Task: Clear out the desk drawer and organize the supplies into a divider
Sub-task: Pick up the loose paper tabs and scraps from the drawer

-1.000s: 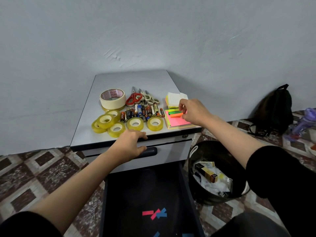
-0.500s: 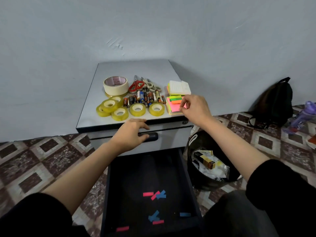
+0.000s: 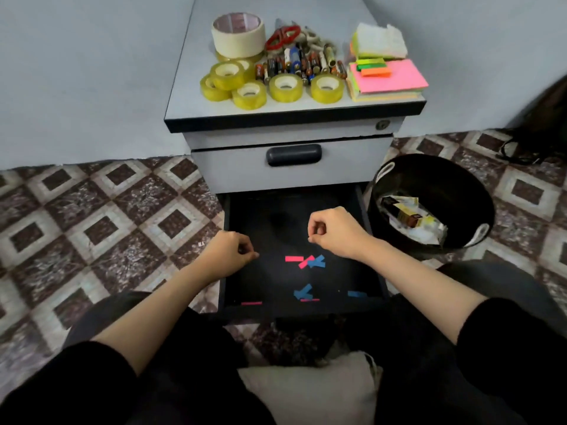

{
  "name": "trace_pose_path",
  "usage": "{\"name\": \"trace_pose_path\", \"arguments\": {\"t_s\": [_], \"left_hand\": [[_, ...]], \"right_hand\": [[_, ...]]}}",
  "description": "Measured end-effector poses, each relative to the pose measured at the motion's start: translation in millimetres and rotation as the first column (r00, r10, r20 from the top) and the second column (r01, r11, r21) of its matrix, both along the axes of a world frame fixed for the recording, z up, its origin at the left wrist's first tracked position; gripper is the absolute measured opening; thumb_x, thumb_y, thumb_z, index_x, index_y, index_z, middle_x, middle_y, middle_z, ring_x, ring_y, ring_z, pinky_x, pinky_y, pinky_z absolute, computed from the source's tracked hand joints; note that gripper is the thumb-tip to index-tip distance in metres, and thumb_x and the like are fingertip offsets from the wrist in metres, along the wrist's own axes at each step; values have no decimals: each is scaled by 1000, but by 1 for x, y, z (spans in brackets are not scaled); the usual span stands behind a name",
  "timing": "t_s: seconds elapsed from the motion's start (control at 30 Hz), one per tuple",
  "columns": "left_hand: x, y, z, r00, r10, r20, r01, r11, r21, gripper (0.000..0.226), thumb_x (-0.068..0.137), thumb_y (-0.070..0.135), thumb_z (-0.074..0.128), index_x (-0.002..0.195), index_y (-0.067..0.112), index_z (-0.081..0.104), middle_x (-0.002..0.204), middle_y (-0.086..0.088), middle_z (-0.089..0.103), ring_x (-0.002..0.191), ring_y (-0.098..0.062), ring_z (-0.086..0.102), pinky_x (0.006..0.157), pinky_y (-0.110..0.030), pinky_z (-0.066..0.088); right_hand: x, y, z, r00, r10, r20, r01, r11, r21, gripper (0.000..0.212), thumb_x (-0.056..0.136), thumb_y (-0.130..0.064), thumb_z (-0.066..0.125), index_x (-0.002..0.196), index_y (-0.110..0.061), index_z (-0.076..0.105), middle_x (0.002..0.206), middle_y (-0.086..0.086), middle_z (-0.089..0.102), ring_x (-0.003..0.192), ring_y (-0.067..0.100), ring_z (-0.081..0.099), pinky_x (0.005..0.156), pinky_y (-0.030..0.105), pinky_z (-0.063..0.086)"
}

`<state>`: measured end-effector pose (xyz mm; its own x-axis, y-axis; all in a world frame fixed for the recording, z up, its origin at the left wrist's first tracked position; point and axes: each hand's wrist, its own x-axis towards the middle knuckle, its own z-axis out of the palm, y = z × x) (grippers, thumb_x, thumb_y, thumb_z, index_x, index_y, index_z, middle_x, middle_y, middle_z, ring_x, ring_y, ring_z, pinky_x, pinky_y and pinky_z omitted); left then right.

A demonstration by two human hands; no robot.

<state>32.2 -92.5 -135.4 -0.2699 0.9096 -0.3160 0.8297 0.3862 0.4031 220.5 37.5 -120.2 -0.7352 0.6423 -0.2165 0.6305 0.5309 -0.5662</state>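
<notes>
Head view, looking down, one view only.

- Pedestal cabinet (image 3: 190, 87), grey top w/ dark front edge, against pale wall.
- Open drawer (image 3: 337, 277): lowest one, pulled out toward the person, black inside. Holds loose paper strips (image 3: 294, 258), pink and blue: a crossed cluster mid-floor, more near the front wall.
- Upper drawer (image 3: 233, 173): closed, dark handle (image 3: 294, 154); keyhole (image 3: 381, 125) above it at right.
- Supplies on cabinet top, L to R:
  - masking tape roll (image 3: 238, 35), cream, at back, sitting on a yellowish roll
  - clear tape rolls (image 3: 286, 87), yellowish, several, in a row along the front, two stacked at left
  - scissors (image 3: 282, 35), red handles, behind batteries
  - batteries (image 3: 300, 64), mixed, packed side by side betw. scissors and tape rolls
  - sticky-note stack (image 3: 395, 76), pink on top, at right front corner; index flags (image 3: 372, 67), green and orange, on it; white pad (image 3: 379, 41) behind.
- Left hand (image 3: 228, 254): over drawer's left wall, fingers curled in, thumb meeting fingertips; nothing seen betw. them.
- Right hand (image 3: 334, 230): over drawer floor, just behind the strip cluster, fingers curled, thumb against index; nothing seen held. Contact w/ drawer floor: cannot tell.
- Black bin (image 3: 429, 179): on floor right of drawer, w/ wrappers and a small box (image 3: 411, 219) inside.
- Cushion (image 3: 306, 391), beige, betw. the person's legs.
- Patterned tile floor (image 3: 92, 225). Dark bag (image 3: 546, 118) at right edge.
</notes>
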Motion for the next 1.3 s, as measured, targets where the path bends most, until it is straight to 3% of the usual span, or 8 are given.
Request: {"name": "trace_pose_path", "arguments": {"t_s": [0.1,0.23,0.37,0.5,0.7,0.83,1.0,1.3], "left_hand": [[-4,-1,-19,1000,-7,22,9,995,-99,17,86,22,65,95,10,72,96,-6,71,94,-19,64,84,-27,47],[0,12,-48,997,-58,52,68,969,-237,21,86,19,65,104,10,70,105,-4,69,100,-17,62,88,-24,46],[3,21,-81,987,-117,113,153,898,-411,27,82,15,68,109,8,68,112,-7,68,108,-18,60,89,-22,43],[1,21,-106,971,-226,77,230,799,-555,34,82,17,69,115,10,65,118,-11,65,112,-24,58,94,-31,46],[2,21,-126,974,-222,-50,157,815,-558,32,77,22,73,108,17,69,112,-10,66,106,-27,62,88,-35,51],[6,18,-134,977,-204,-60,138,822,-553,21,80,17,69,100,18,72,109,-11,68,104,-27,63,86,-34,50],[8,15,-135,983,-181,-38,133,832,-538,20,81,13,64,97,20,73,107,-7,69,102,-24,64,82,-29,49],[11,13,-139,981,-190,-28,147,833,-533,21,83,13,58,99,11,72,105,-14,68,98,-31,64,83,-35,52]], "right_hand": [[-2,-1,-22,992,67,106,-65,998,-23,11,82,-8,66,75,-16,66,65,-12,53,67,8,55,69,27,48],[0,5,-52,965,111,238,-90,991,-100,12,85,-7,61,85,-12,72,85,1,68,82,12,57,80,32,52],[1,18,-63,969,82,231,-37,980,-194,13,84,-5,62,84,-10,74,80,-2,65,88,12,57,85,28,49],[3,32,-73,967,31,252,26,974,-223,14,84,-4,62,84,-11,75,84,-1,68,90,11,57,88,27,47],[6,17,-105,926,65,371,55,951,-305,19,84,-5,62,93,-16,75,103,0,70,105,15,58,93,30,48],[6,-3,-127,894,110,434,41,945,-326,26,85,-5,59,106,-14,71,111,2,67,108,19,57,84,25,45],[3,-12,-146,879,42,474,111,951,-289,23,83,-3,58,103,-6,70,107,10,66,100,25,61,84,35,52],[4,-19,-156,849,43,526,120,955,-271,16,81,-5,62,96,-4,68,101,10,65,92,26,62,79,36,53]]}}
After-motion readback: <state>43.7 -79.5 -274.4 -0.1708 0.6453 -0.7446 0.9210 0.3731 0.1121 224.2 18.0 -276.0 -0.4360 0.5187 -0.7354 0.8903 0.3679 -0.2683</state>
